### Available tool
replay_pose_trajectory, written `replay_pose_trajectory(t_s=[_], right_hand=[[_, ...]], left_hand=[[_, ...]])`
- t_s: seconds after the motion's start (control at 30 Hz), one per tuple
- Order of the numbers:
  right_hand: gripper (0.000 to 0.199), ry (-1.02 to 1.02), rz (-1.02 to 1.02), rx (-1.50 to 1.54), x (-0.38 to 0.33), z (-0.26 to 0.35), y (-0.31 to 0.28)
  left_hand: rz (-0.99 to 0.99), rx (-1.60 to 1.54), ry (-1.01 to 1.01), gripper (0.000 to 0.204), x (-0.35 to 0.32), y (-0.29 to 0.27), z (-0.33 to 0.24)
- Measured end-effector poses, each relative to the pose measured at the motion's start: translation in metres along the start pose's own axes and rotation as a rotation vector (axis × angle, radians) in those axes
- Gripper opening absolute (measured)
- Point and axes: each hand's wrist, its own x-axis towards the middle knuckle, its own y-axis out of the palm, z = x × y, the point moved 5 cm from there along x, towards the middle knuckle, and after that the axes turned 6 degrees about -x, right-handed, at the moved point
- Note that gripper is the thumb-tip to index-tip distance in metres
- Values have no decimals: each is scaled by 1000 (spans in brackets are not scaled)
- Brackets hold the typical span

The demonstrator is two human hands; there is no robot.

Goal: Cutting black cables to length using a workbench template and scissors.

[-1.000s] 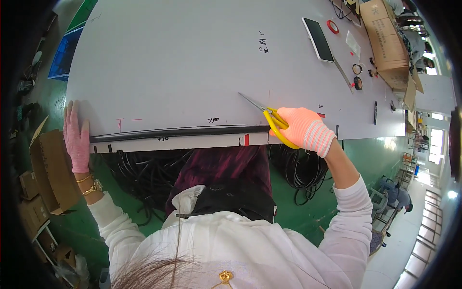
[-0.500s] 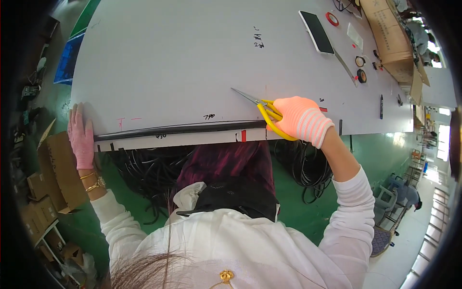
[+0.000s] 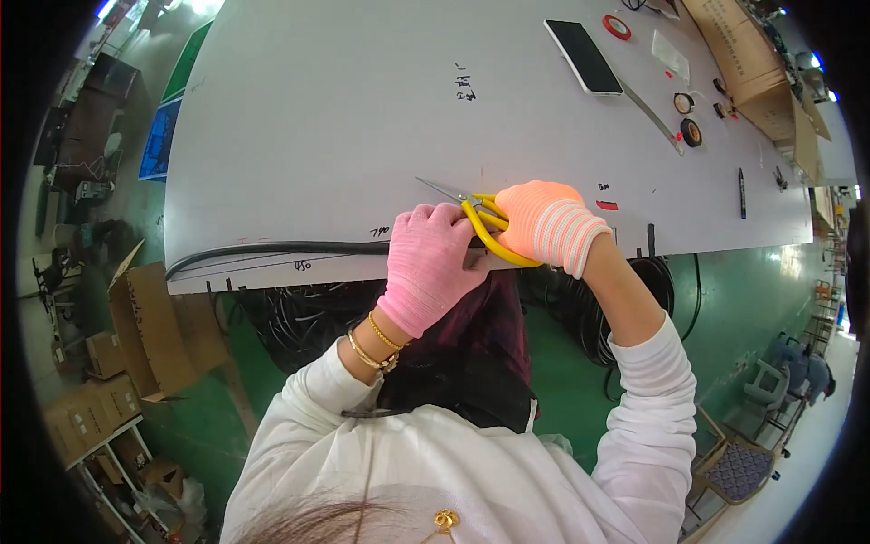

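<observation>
1. The left hand [image 3: 428, 263], in a pink glove, lies over the black tube [image 3: 281, 247] near the front edge of the table [image 3: 317, 109]; I cannot tell if its fingers are closed around the tube.
2. The right hand [image 3: 548, 225], in an orange glove, is clasped on the yellow handles of the scissors [image 3: 477, 224]. Both hands are close together, just beside each other.
3. The scissors' blades point away from the person and to the left, above the table surface, and they look almost together.
4. From the left hand, the tube goes along the table to the left, and its end bends toward the front edge.
5. On the right side of the table there are a white-framed phone [image 3: 584, 56], a red tape roll [image 3: 616, 27], a metal strip [image 3: 651, 116] and a black pen [image 3: 741, 193].
</observation>
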Motion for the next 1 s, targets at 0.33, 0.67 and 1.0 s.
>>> replay_pose_trajectory(t_s=[0.33,0.67,1.0], right_hand=[[44,-18,-39,34,7,-8,8],[36,-102,-480,470,-23,-42,32],[15,-182,-279,1469,-123,21,186]], left_hand=[[2,106,3,31,7,8,0],[105,62,93,21,21,11,-1],[416,-153,-60,21,25,-19,-6]])
